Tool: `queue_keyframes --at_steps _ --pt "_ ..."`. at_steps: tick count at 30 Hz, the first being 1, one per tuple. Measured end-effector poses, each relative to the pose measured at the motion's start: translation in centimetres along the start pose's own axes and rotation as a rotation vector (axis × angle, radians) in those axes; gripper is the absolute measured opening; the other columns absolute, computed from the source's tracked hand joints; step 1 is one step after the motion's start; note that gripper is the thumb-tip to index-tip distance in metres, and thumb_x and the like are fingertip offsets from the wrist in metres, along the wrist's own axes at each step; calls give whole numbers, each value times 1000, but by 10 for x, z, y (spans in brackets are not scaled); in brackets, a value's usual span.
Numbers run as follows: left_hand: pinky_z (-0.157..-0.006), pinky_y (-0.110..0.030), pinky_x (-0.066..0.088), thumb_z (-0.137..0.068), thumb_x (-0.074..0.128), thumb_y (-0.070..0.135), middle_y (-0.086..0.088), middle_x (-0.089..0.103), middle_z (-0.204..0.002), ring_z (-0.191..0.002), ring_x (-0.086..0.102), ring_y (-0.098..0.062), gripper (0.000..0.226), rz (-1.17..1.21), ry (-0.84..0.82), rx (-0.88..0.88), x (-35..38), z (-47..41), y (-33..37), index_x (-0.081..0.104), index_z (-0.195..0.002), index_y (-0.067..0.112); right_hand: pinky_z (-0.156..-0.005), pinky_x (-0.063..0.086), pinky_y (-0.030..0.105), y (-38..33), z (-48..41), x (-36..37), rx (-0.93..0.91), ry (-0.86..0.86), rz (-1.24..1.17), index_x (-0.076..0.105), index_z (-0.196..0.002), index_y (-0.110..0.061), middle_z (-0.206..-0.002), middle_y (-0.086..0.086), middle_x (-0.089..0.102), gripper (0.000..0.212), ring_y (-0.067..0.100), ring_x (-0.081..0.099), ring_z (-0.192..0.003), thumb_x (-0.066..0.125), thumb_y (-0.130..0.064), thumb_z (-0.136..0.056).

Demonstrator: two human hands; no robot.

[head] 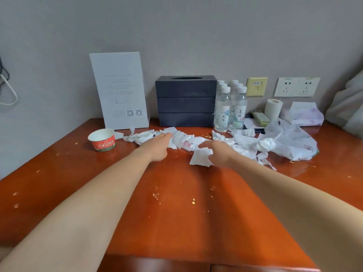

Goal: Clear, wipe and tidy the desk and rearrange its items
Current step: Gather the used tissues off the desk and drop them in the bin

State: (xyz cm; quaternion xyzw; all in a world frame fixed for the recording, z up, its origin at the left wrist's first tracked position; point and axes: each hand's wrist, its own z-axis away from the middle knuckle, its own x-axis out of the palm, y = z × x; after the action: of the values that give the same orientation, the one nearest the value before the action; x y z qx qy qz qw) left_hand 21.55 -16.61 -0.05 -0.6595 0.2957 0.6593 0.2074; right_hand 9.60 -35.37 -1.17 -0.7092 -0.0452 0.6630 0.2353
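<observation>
Tissue piece (200,159) pinched in right grip (220,153).

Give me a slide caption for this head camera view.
Left hand and right hand reach into crumpled tissues on a crumb-speckled wooden desk.

"美好" on water bottle (240,107) (rest illegible)

A grey wall (176,26) fills the upper frame, with a yellowish plate (257,86) and a white double socket (297,86) at right. A white cable (8,91) loops at far left.
</observation>
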Motion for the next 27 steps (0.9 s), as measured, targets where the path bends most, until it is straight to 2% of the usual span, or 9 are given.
queue_keyframes --at_steps 3,7,10,14,16,19,22,27 --pt "-111 -34 39 -95 40 -8 -3 17 -164 -148 27 -25 74 25 -26 33 9 -32 -9 16 -158 24 -100 46 35 3 -29 10 -32 -16 40 45 -144 -25 -149 4 44 69 27 44 -133 37 10 -85" --pt "-115 -39 35 -94 42 -9 -2 19 -164 -149 25 -26 77 2 -63 52 27 -63 -16 19 -157 29 -107 41 40 9 -57 21 -61 -56 54 45 -143 -34 -152 0 41 73 26 35 -140 36 6 -83" --pt "-116 -44 34 -95 44 -6 -2 26 -162 -148 24 -27 74 -55 -54 65 37 -75 -21 28 -154 35 -103 46 43 12 -69 29 -66 -81 34 49 -137 -45 -149 0 44 67 28 38 -137 33 -2 -88" --pt "-112 -39 39 -93 40 -8 -6 42 -154 -141 38 -28 67 -21 -45 69 37 -78 -27 44 -147 31 -103 44 41 14 -68 29 -55 -57 35 59 -129 -42 -142 -4 52 52 24 39 -134 39 -9 -94" --pt "-109 -36 41 -93 38 -8 -7 47 -150 -137 44 -26 62 -4 -46 67 35 -75 -30 51 -143 27 -100 46 38 14 -62 27 -41 -25 40 64 -124 -40 -136 -4 58 42 22 48 -126 47 -14 -96" --pt "-106 -35 44 -95 40 -5 -6 54 -144 -129 52 -24 53 14 -17 55 33 -59 -29 60 -135 23 -85 51 30 11 -46 25 -16 15 91 67 -119 -37 -124 -3 66 31 19 60 -110 55 -22 -95" --pt "-101 -38 48 -97 44 -1 -5 60 -136 -119 59 -24 45 27 34 45 37 -31 -25 66 -128 23 -74 45 26 5 -22 29 0 89 140 70 -117 -35 -116 -4 69 26 19 63 -104 57 -29 -96" --pt "-95 -39 51 -96 50 6 -6 66 -126 -112 62 -27 36 48 71 33 39 16 -17 70 -120 23 -71 41 24 -2 23 38 26 194 170 73 -109 -31 -112 0 69 30 23 63 -103 53 -16 -93"
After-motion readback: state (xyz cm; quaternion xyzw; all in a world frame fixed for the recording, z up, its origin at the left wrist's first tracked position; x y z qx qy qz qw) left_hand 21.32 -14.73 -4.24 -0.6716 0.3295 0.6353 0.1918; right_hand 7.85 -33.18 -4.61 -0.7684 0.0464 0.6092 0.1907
